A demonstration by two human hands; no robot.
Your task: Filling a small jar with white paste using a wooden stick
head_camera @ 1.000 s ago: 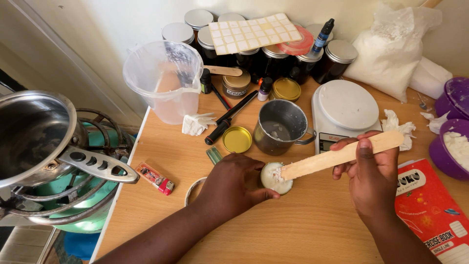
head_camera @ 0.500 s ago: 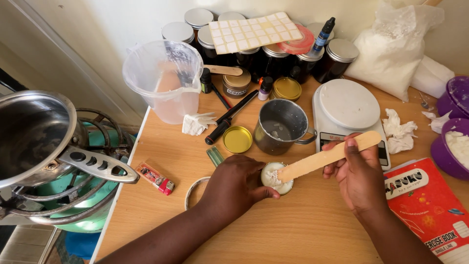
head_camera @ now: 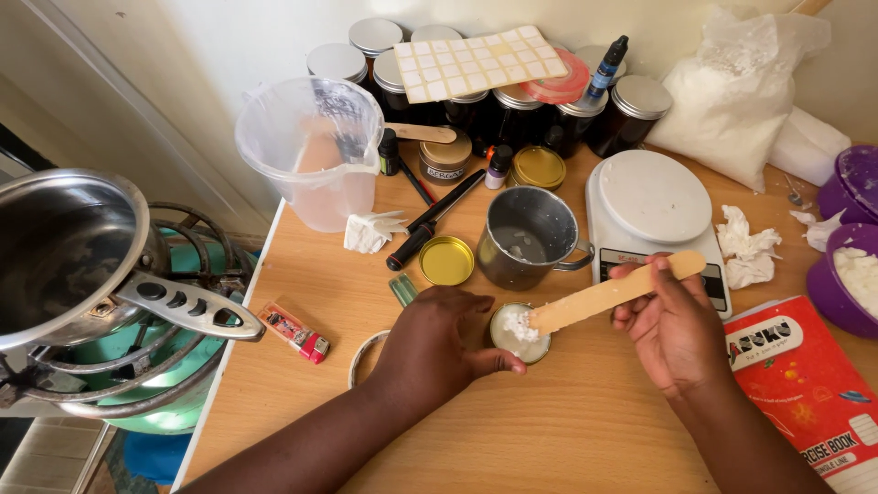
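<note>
The small tin point(head_camera: 519, 333) sits on the wooden table point(head_camera: 567, 430) – the left hand point(head_camera: 430, 352) grips its side, thumb beneath – while the right hand point(head_camera: 672, 325) pinches a flat wooden stick point(head_camera: 615, 293), its tip in the white wax.

The right hand point(head_camera: 677, 334) has come down and nearer, tipping the stick point(head_camera: 615, 293) so its end sits in the little tin point(head_camera: 519, 332).

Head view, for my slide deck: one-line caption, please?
Left hand steadies a small tin while right hand holds a wooden stick into it.
</note>
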